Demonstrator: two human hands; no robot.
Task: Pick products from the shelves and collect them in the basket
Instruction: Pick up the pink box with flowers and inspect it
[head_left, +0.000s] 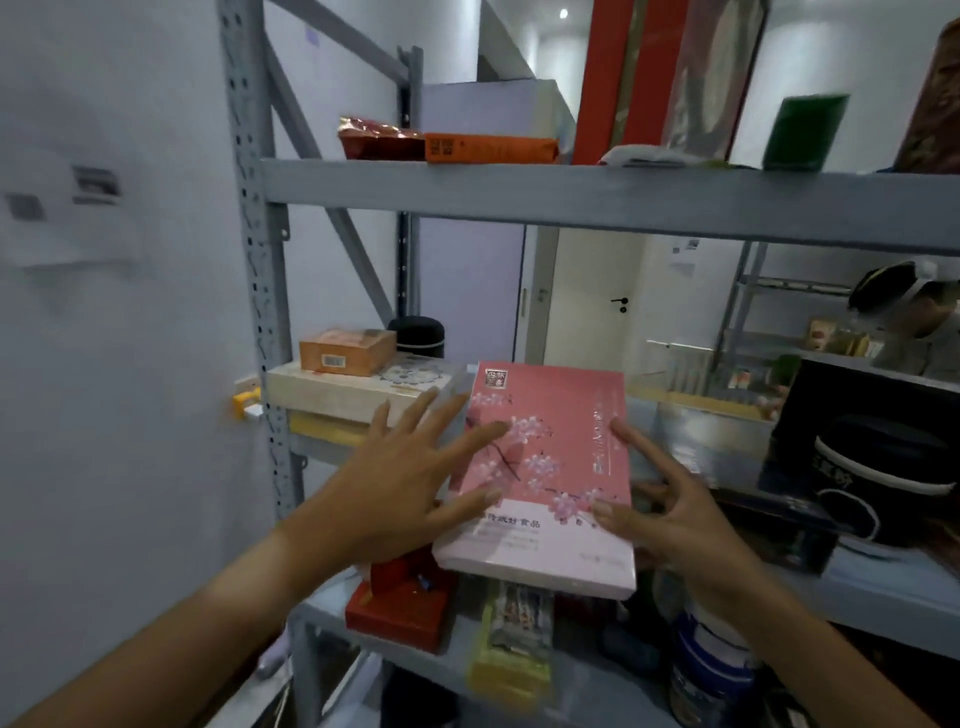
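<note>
A flat pink box (550, 467) printed with blossom branches juts out over the front edge of the middle shelf, tilted toward me. My left hand (395, 478) lies flat with spread, straight fingers, its fingertips touching the box's left side. My right hand (675, 525) holds the box's right edge, with thumb and index finger on the top face and the other fingers curled behind it. No basket is in view.
The grey metal rack (571, 197) holds cream boxes (353, 389) under an orange box (348, 351) at left and a black box (872, 457) at right. Below sit a red box (400, 608), a yellow packet (514, 639) and tins (711, 670). A person (914, 322) stands behind the rack.
</note>
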